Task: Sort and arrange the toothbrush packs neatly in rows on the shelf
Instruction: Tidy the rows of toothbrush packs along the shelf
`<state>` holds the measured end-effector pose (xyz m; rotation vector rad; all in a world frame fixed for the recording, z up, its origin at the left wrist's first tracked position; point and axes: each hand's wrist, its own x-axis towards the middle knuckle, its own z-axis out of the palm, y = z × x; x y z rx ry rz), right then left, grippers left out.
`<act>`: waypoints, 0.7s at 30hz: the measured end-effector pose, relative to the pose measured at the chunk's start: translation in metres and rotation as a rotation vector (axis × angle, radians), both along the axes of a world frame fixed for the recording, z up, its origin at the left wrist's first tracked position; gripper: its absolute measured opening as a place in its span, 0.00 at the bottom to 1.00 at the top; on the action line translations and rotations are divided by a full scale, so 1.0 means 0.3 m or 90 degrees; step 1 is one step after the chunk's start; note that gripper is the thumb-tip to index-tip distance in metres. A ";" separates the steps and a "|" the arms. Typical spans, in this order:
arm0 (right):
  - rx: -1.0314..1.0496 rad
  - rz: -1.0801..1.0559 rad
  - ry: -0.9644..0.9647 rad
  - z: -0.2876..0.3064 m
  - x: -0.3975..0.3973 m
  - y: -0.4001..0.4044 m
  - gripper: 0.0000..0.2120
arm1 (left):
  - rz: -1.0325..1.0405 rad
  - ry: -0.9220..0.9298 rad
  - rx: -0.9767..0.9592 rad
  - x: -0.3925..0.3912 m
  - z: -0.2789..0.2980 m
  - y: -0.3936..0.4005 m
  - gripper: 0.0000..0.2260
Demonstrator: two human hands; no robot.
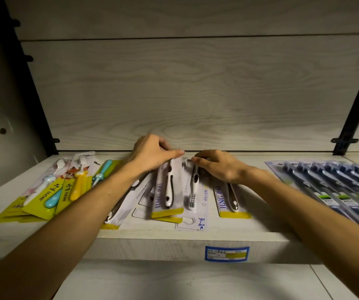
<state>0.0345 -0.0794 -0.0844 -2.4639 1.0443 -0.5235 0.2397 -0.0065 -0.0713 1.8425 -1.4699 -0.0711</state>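
dark toothbrush packs (334,187) blurred and cut off at right edge, price label (227,253) print unreadable, forearms covering centre packs (131,195)

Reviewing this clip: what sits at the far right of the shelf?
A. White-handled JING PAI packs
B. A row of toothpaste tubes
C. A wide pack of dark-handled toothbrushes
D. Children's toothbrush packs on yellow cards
C: the wide pack of dark-handled toothbrushes lies at the shelf's right end, while the yellow-card children's packs lie at the left and the white-handled packs lie in the middle under the hands.
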 end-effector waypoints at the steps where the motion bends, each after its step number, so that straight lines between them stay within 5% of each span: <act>1: 0.003 0.001 -0.007 0.001 -0.002 -0.001 0.19 | -0.009 0.030 0.010 -0.005 -0.002 0.000 0.23; 4: 0.020 0.009 -0.032 0.005 -0.009 0.001 0.18 | -0.017 0.126 0.010 0.006 0.006 0.007 0.26; 6: 0.023 0.008 -0.035 0.006 -0.012 0.002 0.18 | 0.032 0.040 0.018 0.054 0.018 0.010 0.19; 8: 0.021 0.007 -0.031 0.003 -0.012 0.001 0.18 | 0.057 -0.039 0.086 0.109 0.029 0.019 0.13; 13: -0.021 -0.034 0.004 0.016 -0.021 -0.030 0.19 | -0.007 -0.024 0.316 0.157 0.042 0.047 0.09; 21: -0.045 -0.131 0.129 0.032 -0.081 -0.066 0.09 | 0.033 0.096 0.264 0.166 0.072 0.066 0.03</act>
